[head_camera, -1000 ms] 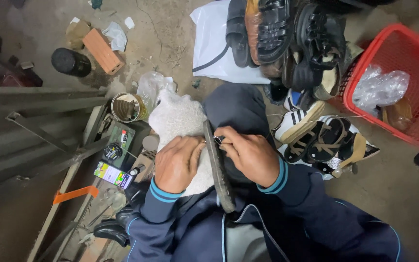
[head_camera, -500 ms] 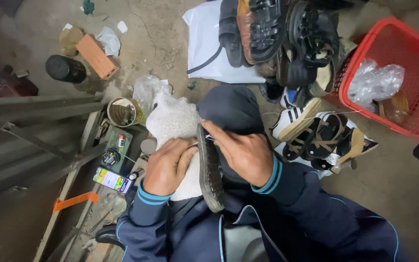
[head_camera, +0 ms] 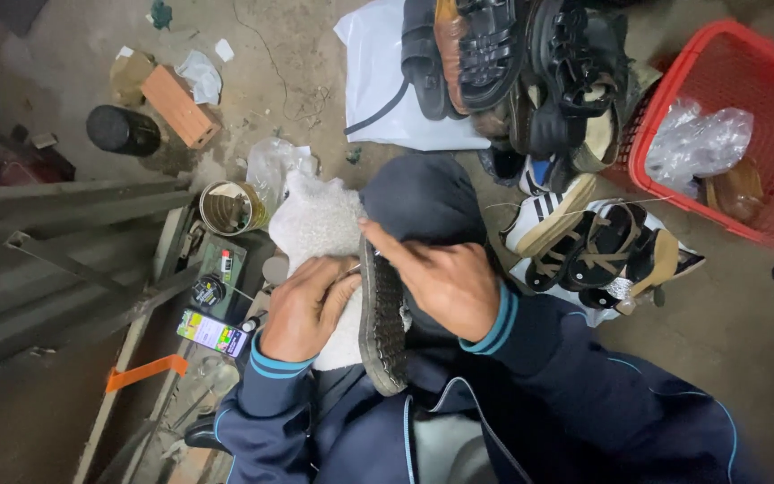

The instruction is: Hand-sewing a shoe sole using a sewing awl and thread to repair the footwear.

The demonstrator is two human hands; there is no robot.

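Note:
A dark shoe (head_camera: 382, 323) stands on its edge on my lap, its ridged sole turned toward the camera. My left hand (head_camera: 302, 307) grips it from the left side, against a white fuzzy cloth (head_camera: 315, 224) that lies over my left knee. My right hand (head_camera: 441, 278) rests on the shoe's right side, fingers stretched toward its top end. A thin metal tool shows between the two hands near the shoe's upper edge; which hand holds it I cannot tell. Both sleeves are dark blue with light blue cuffs.
A pile of sandals and shoes (head_camera: 530, 81) lies ahead on a white sheet (head_camera: 378, 90). A red basket (head_camera: 745, 90) with a plastic bag stands at the right. On the left are a round tin (head_camera: 226, 208), a black can (head_camera: 123, 130), a brick (head_camera: 181, 106) and a wooden tool box (head_camera: 217, 287).
The shoe has turned from lying slanted across my lap to standing more upright. My right hand has slid up along its side, fingers now stretched out.

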